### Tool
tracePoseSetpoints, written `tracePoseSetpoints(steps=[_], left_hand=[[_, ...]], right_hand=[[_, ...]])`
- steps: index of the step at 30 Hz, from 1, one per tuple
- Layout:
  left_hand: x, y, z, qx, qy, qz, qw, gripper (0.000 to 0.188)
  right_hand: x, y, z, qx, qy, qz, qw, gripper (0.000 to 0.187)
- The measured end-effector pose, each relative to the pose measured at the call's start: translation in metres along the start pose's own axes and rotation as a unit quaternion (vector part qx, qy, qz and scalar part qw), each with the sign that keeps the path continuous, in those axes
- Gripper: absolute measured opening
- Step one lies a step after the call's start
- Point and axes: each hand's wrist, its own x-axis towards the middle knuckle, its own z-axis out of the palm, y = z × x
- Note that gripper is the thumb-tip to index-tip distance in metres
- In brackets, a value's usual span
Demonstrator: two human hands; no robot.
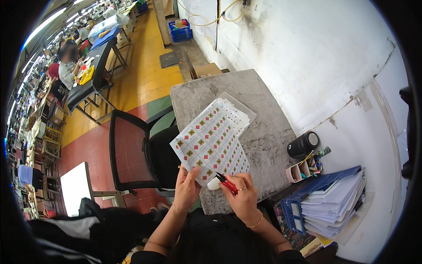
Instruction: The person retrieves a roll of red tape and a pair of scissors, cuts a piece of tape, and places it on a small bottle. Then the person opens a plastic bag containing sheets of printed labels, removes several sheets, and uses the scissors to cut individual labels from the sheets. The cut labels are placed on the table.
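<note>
My left hand point(187, 187) is closed on the near left edge of a sheet of labels point(206, 141), printed with rows of red and yellow-black diamond symbols. The sheet slants over a grey, fuzzy-covered table point(263, 163). In my right hand point(241, 196) are red-handled scissors point(229, 185), their dark blades pointing at the sheet's near edge; whether they touch the paper is unclear. Just below the blades lies a white rounded object point(213, 184), partly hidden. More label sheets point(237, 114) stick out from under the far end of the sheet.
A black cylindrical container point(302, 145) and a pink organizer point(299, 172) with pens stand right of the table. Nearer is a blue rack point(294, 211) with stacked papers point(332, 204). A black mesh chair point(132, 149) is at left; a person point(68, 70) sits by a far bench point(94, 70).
</note>
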Motion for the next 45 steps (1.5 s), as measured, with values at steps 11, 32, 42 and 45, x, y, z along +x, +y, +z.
tracePoseSetpoints(steps=[11,32,42,45], left_hand=[[-0.001,0.007,-0.001,0.074,-0.044,-0.033,0.996,0.043],[0.001,0.013,-0.005,0.082,-0.108,-0.036,0.99,0.037],[-0.003,0.011,-0.003,0.103,-0.115,-0.047,0.987,0.036],[-0.005,0.01,-0.001,0.101,-0.116,-0.045,0.987,0.037]], right_hand=[[0.004,-0.004,-0.001,0.008,0.014,-0.012,1.0,0.04],[-0.003,-0.002,0.003,0.044,0.027,-0.016,0.999,0.038],[0.0,-0.004,0.002,0.03,0.039,-0.019,0.999,0.041],[0.0,-0.005,0.002,0.033,0.04,-0.017,0.999,0.043]])
